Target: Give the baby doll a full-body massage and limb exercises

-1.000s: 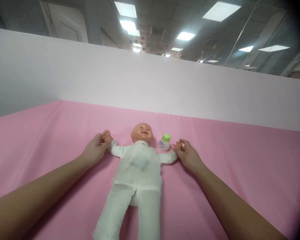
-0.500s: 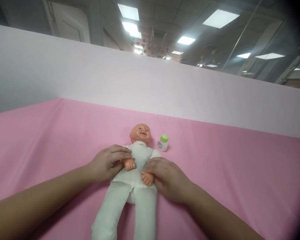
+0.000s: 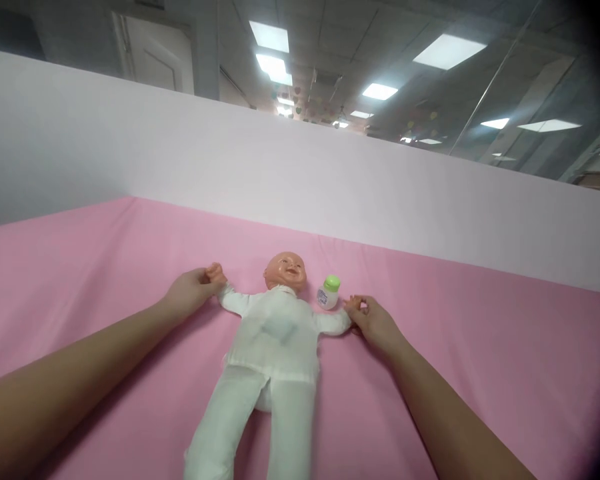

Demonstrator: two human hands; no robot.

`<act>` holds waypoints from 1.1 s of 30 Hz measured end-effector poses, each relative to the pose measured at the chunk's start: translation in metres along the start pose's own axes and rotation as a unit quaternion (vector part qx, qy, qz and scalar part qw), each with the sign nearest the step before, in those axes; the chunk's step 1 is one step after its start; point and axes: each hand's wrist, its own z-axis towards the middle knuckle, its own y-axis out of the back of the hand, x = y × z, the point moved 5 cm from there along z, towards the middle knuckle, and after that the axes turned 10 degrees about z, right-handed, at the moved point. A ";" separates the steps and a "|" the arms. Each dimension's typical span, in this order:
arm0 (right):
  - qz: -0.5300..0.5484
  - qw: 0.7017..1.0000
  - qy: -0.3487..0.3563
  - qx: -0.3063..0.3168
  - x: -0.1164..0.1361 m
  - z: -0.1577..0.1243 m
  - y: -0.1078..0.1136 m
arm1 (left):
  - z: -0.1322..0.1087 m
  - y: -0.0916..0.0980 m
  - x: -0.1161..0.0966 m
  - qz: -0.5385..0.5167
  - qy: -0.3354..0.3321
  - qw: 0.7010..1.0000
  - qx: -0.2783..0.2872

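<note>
A baby doll (image 3: 275,347) in white clothes lies on its back on the pink sheet (image 3: 480,347), arms spread out to both sides. My left hand (image 3: 190,293) is closed around the doll's hand on the left. My right hand (image 3: 375,321) is closed around the doll's other hand on the right. A small white bottle with a green cap (image 3: 329,292) stands upright by the doll's head, just left of my right hand.
A pale partition wall (image 3: 300,173) runs along the far edge of the pink sheet. Above it are ceiling lights, a door at upper left and glass panels at upper right.
The doll's arms went from spread, to folded over its chest half a second ago, and are now spread out again. Both my hands moved outward with them.
</note>
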 end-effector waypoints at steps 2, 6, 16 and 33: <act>-0.014 1.000 -0.012 0.010 -0.004 0.004 0.000 | 0.007 -0.001 0.007 -0.013 0.000 0.999 0.033; 0.003 0.995 0.090 -0.052 0.014 -0.011 -0.008 | -0.006 -0.004 -0.013 -0.077 -0.074 0.993 0.048; -0.129 0.872 0.405 0.242 0.072 -0.108 -0.098 | -0.086 -0.034 -0.078 0.110 -0.449 0.878 0.126; 0.014 0.999 -0.032 0.026 -0.004 0.000 -0.002 | 0.007 0.001 0.005 -0.053 0.003 0.996 0.072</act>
